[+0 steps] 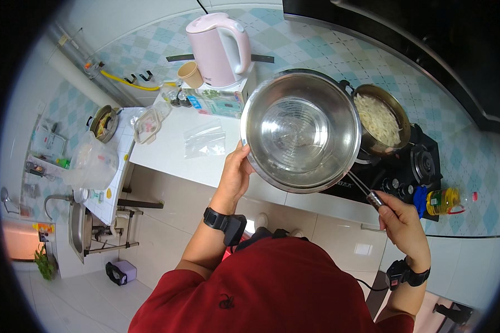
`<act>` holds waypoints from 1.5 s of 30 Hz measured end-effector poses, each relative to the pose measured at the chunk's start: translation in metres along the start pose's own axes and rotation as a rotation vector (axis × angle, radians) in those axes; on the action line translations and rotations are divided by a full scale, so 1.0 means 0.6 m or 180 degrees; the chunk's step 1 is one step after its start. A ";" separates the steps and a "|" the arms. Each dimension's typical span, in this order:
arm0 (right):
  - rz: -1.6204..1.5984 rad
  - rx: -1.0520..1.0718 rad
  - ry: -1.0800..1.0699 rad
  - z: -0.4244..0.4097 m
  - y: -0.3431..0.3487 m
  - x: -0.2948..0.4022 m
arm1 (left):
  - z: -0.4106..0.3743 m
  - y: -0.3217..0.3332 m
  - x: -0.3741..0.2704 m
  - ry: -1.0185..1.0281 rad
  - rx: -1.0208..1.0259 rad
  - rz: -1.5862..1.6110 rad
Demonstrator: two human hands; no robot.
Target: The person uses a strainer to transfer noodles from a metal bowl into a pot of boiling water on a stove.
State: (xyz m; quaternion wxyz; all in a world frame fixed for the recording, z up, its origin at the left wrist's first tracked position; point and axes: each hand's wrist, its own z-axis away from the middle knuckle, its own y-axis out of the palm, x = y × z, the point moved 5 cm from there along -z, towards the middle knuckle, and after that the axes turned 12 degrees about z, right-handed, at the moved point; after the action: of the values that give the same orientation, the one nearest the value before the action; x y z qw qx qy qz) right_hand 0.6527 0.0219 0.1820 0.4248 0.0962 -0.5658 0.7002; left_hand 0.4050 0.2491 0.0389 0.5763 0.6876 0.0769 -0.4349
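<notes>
My left hand grips the left rim of a large stainless steel bowl, which is held up over the counter and the left part of the stove. A thin layer of clear liquid seems to lie in the bowl. My right hand is closed on the handle of a metal utensil; its wire-like shaft runs up to the bowl's lower right rim, and its far end is hidden. Behind the bowl's right side, a metal pot on the stove holds pale, sliced food in liquid.
A pink electric kettle and a paper cup stand on a box. Plastic bags and a clear container lie on the white counter. An oil bottle lies right of the gas stove. A sink is at the left.
</notes>
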 end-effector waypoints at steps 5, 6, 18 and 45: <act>0.0349 -0.0160 -0.0360 -0.009 0.017 0.009 | -0.001 -0.004 -0.004 0.0055 -0.0042 0.0035; 0.0547 -0.0319 -0.0489 -0.012 0.017 0.008 | -0.002 -0.004 -0.004 0.0060 -0.0038 0.0046; 0.0676 -0.0415 -0.0582 -0.029 0.022 0.025 | -0.013 -0.021 0.005 0.0048 -0.0051 0.0144; 0.0623 -0.1343 -0.1398 -0.041 0.014 0.024 | -0.018 -0.001 -0.005 0.0096 -0.0129 0.0139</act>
State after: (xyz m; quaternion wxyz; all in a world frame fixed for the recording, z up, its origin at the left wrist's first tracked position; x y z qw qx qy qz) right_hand 0.6463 0.0503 0.1765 0.2336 0.1000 -0.7832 0.5674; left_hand 0.4085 0.2599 0.0398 0.5982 0.6838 0.0794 -0.4101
